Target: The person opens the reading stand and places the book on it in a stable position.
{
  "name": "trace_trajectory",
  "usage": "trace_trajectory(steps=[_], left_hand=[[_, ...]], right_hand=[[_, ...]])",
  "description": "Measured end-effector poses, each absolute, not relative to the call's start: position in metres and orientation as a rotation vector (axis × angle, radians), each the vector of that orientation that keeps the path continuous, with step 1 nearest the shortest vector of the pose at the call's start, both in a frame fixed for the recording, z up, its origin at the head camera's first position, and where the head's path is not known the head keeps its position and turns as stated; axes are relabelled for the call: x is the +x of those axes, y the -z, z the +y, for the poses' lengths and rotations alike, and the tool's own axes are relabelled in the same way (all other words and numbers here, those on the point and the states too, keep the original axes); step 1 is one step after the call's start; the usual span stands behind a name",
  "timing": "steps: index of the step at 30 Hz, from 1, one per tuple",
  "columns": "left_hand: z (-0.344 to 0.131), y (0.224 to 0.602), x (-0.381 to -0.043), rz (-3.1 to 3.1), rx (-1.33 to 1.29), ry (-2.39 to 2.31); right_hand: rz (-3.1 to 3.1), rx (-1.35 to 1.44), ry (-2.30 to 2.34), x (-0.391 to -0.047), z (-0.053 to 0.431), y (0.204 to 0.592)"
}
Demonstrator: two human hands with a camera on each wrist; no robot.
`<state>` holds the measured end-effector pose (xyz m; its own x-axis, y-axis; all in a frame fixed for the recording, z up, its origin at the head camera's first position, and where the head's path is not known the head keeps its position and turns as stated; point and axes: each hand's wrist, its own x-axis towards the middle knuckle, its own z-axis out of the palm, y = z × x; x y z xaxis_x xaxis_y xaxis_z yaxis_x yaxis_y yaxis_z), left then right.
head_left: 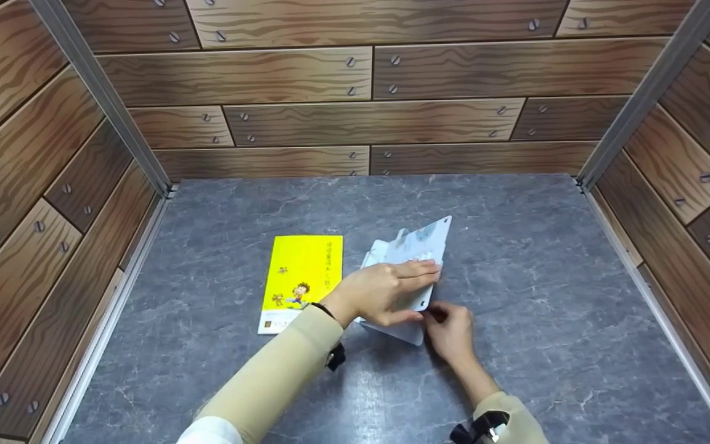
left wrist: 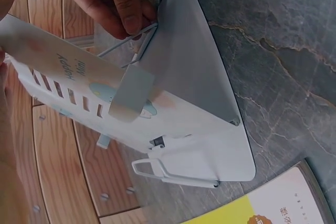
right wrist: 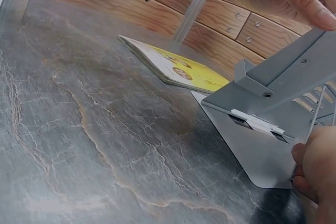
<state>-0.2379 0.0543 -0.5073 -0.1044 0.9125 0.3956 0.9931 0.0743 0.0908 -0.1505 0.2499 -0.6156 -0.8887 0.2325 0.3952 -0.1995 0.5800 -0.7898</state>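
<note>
A pale metal book stand (head_left: 424, 237) with a printed front panel stands partly unfolded on the table, its panel tilted up from its base plate (left wrist: 226, 156). My left hand (head_left: 386, 293) holds the panel's edge, the fingers laid along one face and the thumb at the lower corner. Low behind the panel, my right hand (head_left: 453, 330) pinches the thin wire prop (left wrist: 126, 41) near the base. In the right wrist view, the back of the panel shows a hinge (right wrist: 257, 124) and slots, while the right fingers partly hide the wire.
A yellow book (head_left: 302, 262) with a cartoon child on its cover lies flat, left of the stand. The grey marbled tabletop (head_left: 552, 277) is enclosed by wood-patterned walls (head_left: 293, 126) at the back and both sides.
</note>
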Motion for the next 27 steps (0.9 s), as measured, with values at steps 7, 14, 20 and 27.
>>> trace_trajectory(steps=[7,14,20,27], left_hand=[[0.051,0.5043,-0.2365,-2.124,-1.913,0.508],[0.0489,0.5026,-0.2359,-2.141,-1.896,0.482],[0.0488,0.5033,-0.2367,-2.137,-1.899,0.487],[0.0472,0.5022,-0.2365,-2.159,-1.893,0.517]], right_hand=[[-2.343,-0.032,-1.247,-0.1494,0.25,0.6152],[-2.338,-0.045,-1.242,-0.1486,0.2481,0.6142],[-2.35,-0.057,-1.255,-0.1482,0.2481,0.6134],[-2.321,-0.053,-1.282,-0.1468,0.2476,0.6138]])
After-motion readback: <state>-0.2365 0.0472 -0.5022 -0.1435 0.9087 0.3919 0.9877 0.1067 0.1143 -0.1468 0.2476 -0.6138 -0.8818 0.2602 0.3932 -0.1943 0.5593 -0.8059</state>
